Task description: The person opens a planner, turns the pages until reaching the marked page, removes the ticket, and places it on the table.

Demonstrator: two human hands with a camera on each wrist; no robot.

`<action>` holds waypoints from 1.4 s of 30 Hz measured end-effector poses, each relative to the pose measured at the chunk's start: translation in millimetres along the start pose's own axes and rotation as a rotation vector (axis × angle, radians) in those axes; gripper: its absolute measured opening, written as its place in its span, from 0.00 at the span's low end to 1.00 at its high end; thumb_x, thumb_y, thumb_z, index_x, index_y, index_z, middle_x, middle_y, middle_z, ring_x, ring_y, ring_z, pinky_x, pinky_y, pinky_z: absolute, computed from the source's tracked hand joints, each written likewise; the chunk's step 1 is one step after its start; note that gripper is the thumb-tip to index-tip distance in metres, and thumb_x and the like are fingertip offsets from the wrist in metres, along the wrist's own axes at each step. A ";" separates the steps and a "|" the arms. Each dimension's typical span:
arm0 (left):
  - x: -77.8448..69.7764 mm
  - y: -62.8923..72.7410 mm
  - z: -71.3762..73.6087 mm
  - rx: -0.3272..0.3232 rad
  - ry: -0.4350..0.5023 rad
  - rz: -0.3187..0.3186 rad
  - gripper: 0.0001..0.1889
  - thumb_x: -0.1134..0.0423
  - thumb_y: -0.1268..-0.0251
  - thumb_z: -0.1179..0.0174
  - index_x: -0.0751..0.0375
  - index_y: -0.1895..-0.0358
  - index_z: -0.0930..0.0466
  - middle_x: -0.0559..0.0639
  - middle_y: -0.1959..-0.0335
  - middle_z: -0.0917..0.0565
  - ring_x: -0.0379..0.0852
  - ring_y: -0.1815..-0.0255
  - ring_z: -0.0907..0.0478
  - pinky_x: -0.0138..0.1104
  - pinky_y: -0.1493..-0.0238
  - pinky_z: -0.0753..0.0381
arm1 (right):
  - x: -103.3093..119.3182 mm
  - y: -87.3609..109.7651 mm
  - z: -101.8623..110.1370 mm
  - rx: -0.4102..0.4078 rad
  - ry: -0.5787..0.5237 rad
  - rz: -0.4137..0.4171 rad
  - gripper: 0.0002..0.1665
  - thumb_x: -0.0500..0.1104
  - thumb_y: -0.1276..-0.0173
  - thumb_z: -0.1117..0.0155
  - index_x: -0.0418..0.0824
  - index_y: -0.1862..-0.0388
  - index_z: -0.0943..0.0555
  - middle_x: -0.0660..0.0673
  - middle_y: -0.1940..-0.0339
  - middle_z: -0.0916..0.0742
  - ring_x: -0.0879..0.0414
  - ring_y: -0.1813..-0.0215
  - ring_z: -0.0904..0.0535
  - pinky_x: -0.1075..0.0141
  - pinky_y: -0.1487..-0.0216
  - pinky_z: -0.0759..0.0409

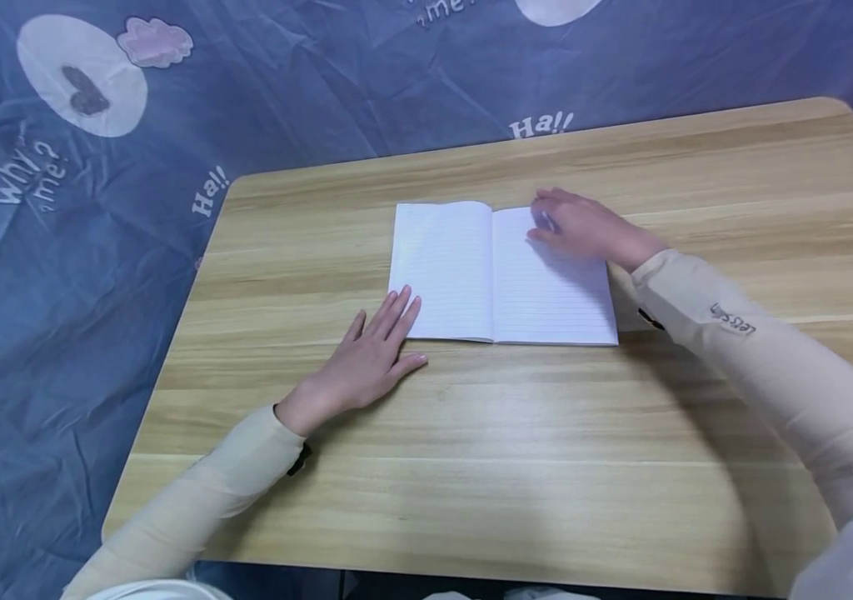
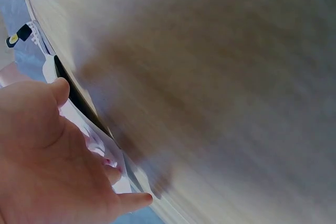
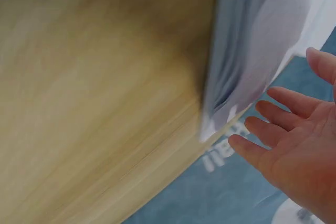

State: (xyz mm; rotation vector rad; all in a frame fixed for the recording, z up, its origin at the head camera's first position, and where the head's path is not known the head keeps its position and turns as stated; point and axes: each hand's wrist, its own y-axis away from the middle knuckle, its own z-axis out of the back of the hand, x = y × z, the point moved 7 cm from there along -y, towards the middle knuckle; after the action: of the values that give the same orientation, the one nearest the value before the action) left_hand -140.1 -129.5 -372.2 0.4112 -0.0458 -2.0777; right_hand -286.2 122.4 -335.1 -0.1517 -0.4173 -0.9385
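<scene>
A lined notebook (image 1: 445,267) lies spread on the table, both visible pages ruled and without writing. My left hand (image 1: 362,362) has its fingers straight and spread, with the fingertips at the lower left corner of the left page and the thumb over the wood. Over the top right part of the right page is my right hand (image 1: 584,225), slightly blurred, its fingers loosely bent. The right wrist view shows those fingers (image 3: 275,116) apart and holding nothing, beside the notebook's page edges (image 3: 231,51). Whether they touch the paper, I cannot tell.
The wooden table (image 1: 471,450) has rounded corners and extends around the notebook on all sides. Behind it and to its left hangs a blue printed cloth (image 1: 306,92). Sleeves cover both forearms, and a dark strap (image 1: 651,318) shows at the right wrist.
</scene>
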 end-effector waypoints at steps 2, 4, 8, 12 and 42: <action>-0.1 -0.1 -0.1 -0.002 0.000 -0.002 0.41 0.42 0.23 0.57 0.56 0.20 0.66 0.51 0.19 0.67 0.49 0.21 0.69 0.61 0.28 0.59 | -9.3 -2.5 0.6 0.024 -0.008 -0.041 0.19 0.43 0.24 0.46 0.24 0.53 0.27 0.20 0.31 0.35 0.28 0.28 0.42 0.40 0.29 0.45; 0.0 -0.1 -0.4 -0.002 0.000 -0.001 0.41 0.42 0.23 0.57 0.56 0.20 0.65 0.51 0.19 0.66 0.49 0.21 0.69 0.61 0.28 0.59 | -17.6 -4.5 -0.5 0.048 -0.026 -0.078 0.27 0.44 0.23 0.48 0.20 0.40 0.30 0.20 0.31 0.35 0.27 0.29 0.42 0.40 0.30 0.44; 0.5 -0.3 -1.2 0.002 0.003 -0.001 0.40 0.42 0.23 0.57 0.56 0.20 0.65 0.51 0.19 0.66 0.49 0.20 0.68 0.60 0.28 0.59 | -26.9 -6.3 -1.8 0.049 -0.053 -0.099 0.32 0.45 0.23 0.49 0.19 0.34 0.35 0.20 0.33 0.33 0.28 0.31 0.39 0.41 0.30 0.43; 2.7 -0.3 -3.3 0.015 -0.004 0.006 0.40 0.42 0.23 0.58 0.55 0.20 0.66 0.51 0.19 0.67 0.48 0.21 0.69 0.60 0.27 0.60 | -26.9 -7.0 -0.4 -0.006 -0.069 -0.071 0.27 0.43 0.24 0.47 0.21 0.38 0.30 0.23 0.40 0.26 0.31 0.37 0.31 0.42 0.34 0.37; 2.8 0.1 -3.0 0.025 0.000 0.009 0.41 0.43 0.23 0.56 0.57 0.20 0.65 0.52 0.19 0.66 0.49 0.20 0.69 0.60 0.27 0.60 | -71.0 43.2 24.5 -0.218 -0.601 -0.405 0.26 0.41 0.30 0.37 0.25 0.40 0.27 0.55 0.67 0.15 0.68 0.68 0.21 0.77 0.65 0.23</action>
State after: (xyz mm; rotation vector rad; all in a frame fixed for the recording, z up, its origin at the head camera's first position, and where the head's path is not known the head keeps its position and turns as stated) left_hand -140.4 -131.5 -375.8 0.4258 -0.0738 -2.0700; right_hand -294.9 208.5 -339.7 -0.5719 -0.9232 -1.3356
